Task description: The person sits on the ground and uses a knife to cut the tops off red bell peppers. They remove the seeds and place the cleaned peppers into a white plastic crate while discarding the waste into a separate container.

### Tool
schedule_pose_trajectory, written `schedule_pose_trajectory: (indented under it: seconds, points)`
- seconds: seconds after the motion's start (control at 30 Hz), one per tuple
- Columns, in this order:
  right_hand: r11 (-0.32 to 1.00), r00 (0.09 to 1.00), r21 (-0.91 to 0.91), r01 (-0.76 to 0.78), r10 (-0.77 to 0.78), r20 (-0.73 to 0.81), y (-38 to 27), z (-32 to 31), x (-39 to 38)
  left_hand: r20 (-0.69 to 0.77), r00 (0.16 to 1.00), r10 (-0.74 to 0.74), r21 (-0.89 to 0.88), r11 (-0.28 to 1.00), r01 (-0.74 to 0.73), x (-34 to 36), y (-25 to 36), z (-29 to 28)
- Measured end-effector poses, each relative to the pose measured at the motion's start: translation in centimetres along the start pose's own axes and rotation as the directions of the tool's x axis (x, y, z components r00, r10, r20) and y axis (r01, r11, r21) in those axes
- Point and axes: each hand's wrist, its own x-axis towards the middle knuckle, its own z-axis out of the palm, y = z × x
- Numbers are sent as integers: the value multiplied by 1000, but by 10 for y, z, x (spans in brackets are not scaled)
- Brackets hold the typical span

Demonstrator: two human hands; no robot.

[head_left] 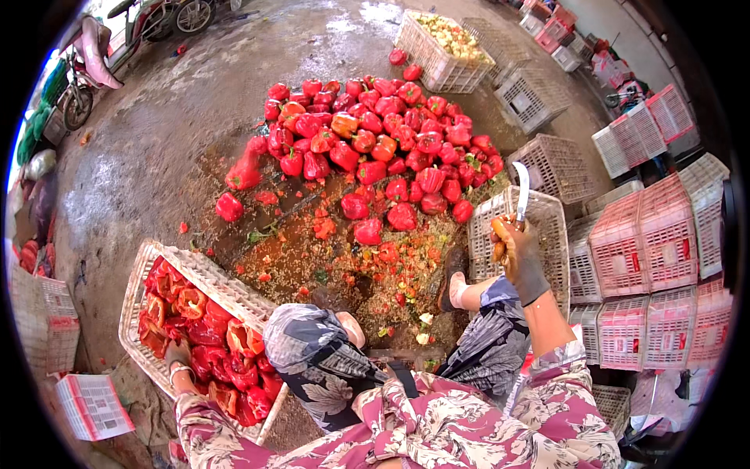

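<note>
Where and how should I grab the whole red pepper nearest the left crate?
Likely cup the red pepper around its rounded body, from above or its left: it looks plump, and that side faces away from the heap. The left hand, among cut peppers, is nearer.

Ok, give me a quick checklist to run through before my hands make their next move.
1. Knife held: ok, it is in the right hand, blade up and away from the body.
2. Blade clear of the left hand: ok, that hand is across in the left crate.
3. Left hand's grip: cannot tell, its fingers are down among the cut peppers.
4. Whole peppers available: ok, a large pile lies in front.
5. Floor around the feet free of scraps: not ok, seeds and pepper bits are strewn there.
</note>
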Motion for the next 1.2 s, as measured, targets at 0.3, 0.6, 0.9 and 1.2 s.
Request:
schedule_pose_trajectory:
  seconds: [0.3, 0.6, 0.9, 1.2]
  points:
    - [990, 995, 120, -67, 57, 82, 17, 4, 82, -440, 757, 483, -174, 781, -599, 21, 315, -147]
    - [998, 948, -35, -45, 54, 314, 23, -13, 84, -55, 494, 868, 50, 497, -866, -18, 604, 52]
    - [877, 874, 52, -478, 469, 129, 12, -18, 97, 260, 729, 633, 148, 720, -678, 0, 669, 128]
    - [917, 902, 83, -391, 364, 230, 17, -10, 92, 92, 799, 594, -873, 434, -222, -12, 638, 115]
